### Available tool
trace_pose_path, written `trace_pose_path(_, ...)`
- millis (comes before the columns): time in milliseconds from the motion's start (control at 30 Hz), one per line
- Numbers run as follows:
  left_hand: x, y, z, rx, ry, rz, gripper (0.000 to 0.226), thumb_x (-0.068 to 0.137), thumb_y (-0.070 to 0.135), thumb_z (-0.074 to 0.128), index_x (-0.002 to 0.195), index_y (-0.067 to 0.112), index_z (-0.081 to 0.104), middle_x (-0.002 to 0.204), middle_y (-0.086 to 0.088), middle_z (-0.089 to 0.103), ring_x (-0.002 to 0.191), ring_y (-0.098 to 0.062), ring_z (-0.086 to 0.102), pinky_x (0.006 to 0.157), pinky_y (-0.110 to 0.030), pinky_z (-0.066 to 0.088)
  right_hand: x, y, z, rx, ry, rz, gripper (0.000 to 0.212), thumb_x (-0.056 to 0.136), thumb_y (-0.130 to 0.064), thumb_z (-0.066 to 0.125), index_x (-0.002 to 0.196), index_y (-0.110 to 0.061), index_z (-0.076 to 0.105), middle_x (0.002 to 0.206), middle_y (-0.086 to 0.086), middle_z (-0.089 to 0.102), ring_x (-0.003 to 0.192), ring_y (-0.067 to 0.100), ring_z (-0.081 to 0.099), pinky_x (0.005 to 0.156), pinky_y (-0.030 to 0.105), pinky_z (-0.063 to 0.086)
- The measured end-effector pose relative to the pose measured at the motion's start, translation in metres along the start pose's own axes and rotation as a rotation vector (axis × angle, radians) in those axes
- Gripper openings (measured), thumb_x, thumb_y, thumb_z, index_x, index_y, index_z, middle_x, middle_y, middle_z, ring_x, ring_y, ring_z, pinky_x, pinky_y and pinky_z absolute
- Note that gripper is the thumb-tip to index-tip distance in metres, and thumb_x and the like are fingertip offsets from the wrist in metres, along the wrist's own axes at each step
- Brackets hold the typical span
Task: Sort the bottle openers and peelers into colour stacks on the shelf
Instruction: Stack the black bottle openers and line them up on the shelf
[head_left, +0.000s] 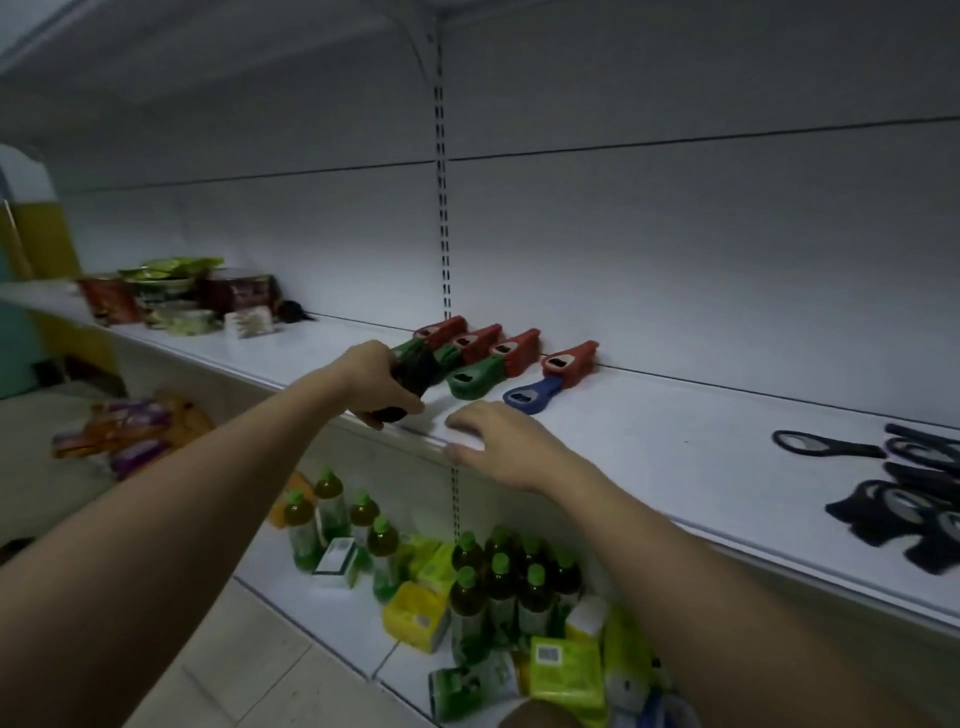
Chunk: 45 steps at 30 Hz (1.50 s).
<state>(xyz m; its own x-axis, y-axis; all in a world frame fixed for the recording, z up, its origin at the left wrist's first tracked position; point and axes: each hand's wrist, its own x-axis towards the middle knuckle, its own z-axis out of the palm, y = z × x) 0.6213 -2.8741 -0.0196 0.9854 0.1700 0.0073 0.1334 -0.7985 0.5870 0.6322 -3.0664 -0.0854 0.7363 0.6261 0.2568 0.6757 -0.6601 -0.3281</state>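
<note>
Head view only. Left hand (382, 382), centre of frame, is clenched around a bunch of dark tools (415, 371), black with some green showing at the top; can't tell whether they are openers or peelers. The bunch sits at the front lip of the white shelf (675, 441).

Right hand (501, 441), just right of and below the left, fingers spread and relaxed, grasping nothing; fingertips rest on the shelf's front edge.

Just behind the hands, against the back wall: red stacks (498, 345) in a row. One green bottle opener (470, 379) and one blue bottle opener (535, 395) lie in front of them, each touching a red stack.

Right edge of frame: loose black openers (893, 493) scattered on the same shelf, well apart from the coloured group.

Upper left of frame: food packets (171, 299) at the far end of the shelf. Lower centre: green-capped bottles (498, 577) and yellow-green boxes (418, 616) on the shelf below.
</note>
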Motion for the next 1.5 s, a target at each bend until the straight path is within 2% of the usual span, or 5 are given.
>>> trace_pose_path(233,0.015,-0.007,-0.009,0.221,0.034,-0.093,0.033,0.076,0.018,0.083,0.084,0.006,0.055,0.083,-0.012,0.058,0.061,-0.025,0.063,0.045,-0.031,0.055,-0.004,0.006,0.002,0.25,0.036,0.112,0.036,0.094,-0.04,0.056,0.124,-0.023,0.064,0.132,-0.007,0.062,0.12,0.007,0.057,0.103,0.035,0.047)
trace_pose_path(800,0.044,-0.015,0.007,0.284,0.067,-0.162,0.048,0.079,0.028,0.08,0.115,0.005,0.059,0.097,-0.01,0.058,0.08,-0.025,0.059,0.065,-0.029,0.052,-0.002,0.013,0.006,0.299,0.063,0.094,0.033,0.092,-0.037,0.058,0.122,-0.025,0.067,0.127,-0.01,0.065,0.116,0.002,0.059,0.101,0.03,0.048)
trace_pose_path(1067,0.053,-0.02,0.015,0.343,0.12,-0.134,0.048,0.076,0.029,0.079,0.116,0.008,0.063,0.096,-0.008,0.062,0.083,-0.024,0.058,0.067,-0.03,0.048,-0.002,0.014,0.006,0.388,0.09,0.102,0.019,0.09,-0.032,0.055,0.096,-0.028,0.074,0.104,-0.012,0.072,0.098,0.0,0.063,0.091,0.033,0.054)
trace_pose_path(1233,0.045,-0.008,0.009,0.388,0.155,-0.085,0.042,0.083,0.036,0.072,0.115,0.011,0.06,0.099,-0.008,0.063,0.088,-0.026,0.06,0.072,-0.035,0.052,-0.007,0.013,0.001,0.423,0.167,0.087,0.045,0.094,-0.03,0.052,0.139,-0.037,0.051,0.139,-0.003,0.056,0.125,0.01,0.053,0.105,0.034,0.045)
trace_pose_path(1500,0.014,0.074,0.023,0.381,0.315,0.18,0.032,0.096,0.04,0.053,0.116,0.016,0.059,0.105,-0.006,0.066,0.09,-0.022,0.061,0.073,-0.033,0.049,-0.04,0.015,-0.023,0.498,0.289,0.078,0.044,0.098,-0.019,0.052,0.139,-0.036,0.048,0.128,-0.007,0.055,0.107,0.011,0.056,0.093,0.03,0.05)
